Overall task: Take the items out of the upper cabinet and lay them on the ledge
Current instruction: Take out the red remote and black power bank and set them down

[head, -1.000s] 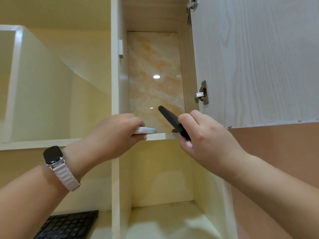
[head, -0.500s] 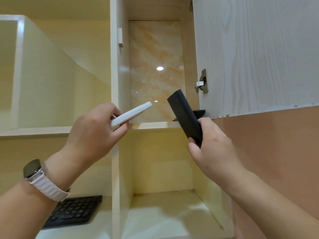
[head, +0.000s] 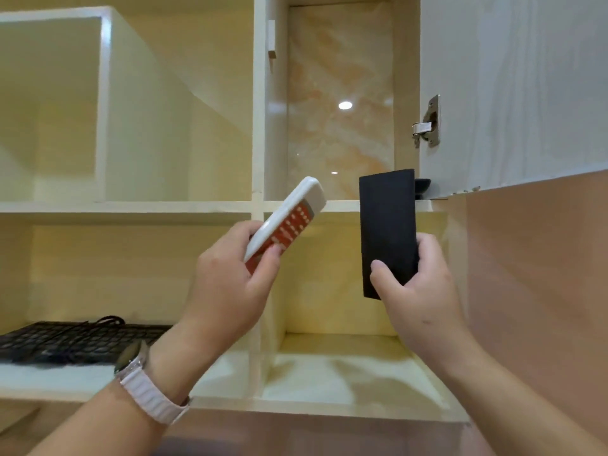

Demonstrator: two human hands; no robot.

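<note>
My left hand [head: 230, 278] grips a white remote [head: 289, 215] with an orange button panel, tilted up to the right. My right hand [head: 418, 284] holds a flat black rectangular item [head: 387, 225] upright by its lower end. Both are in front of the open upper cabinet [head: 342, 93], below its shelf edge [head: 339, 205]. A small dark object [head: 422, 185] still sits at the cabinet's right corner, partly hidden behind the black item. The pale ledge [head: 345, 366] lies below my hands.
The cabinet door [head: 513, 87] hangs open at the right with a metal hinge [head: 427, 125]. A black keyboard [head: 75, 340] with a cable lies on the ledge's left compartment. A vertical divider [head: 258, 126] splits the shelving; open cubbies sit at the left.
Both hands have drawn the remote and the black item out of the upper cabinet and lowered them toward me. The remote has turned to show its orange buttons.
</note>
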